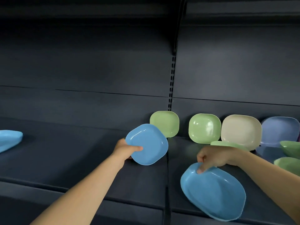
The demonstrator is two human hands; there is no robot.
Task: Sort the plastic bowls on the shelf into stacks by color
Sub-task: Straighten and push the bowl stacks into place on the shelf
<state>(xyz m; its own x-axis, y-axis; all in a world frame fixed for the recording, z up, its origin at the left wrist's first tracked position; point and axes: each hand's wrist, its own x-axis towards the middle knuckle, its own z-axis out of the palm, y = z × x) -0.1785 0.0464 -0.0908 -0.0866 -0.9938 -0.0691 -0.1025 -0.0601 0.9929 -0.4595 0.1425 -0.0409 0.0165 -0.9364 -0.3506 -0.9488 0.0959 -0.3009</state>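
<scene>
My left hand grips a blue bowl by its rim, tilted up above the dark shelf. My right hand pinches the rim of a second blue bowl near the shelf's front edge. Another blue bowl lies at the far left. Two green bowls, a cream bowl and a lavender bowl lean against the back panel.
More green bowls lie at the right edge, and one green rim shows behind my right hand. A slotted upright divides the back panel. An upper shelf hangs overhead.
</scene>
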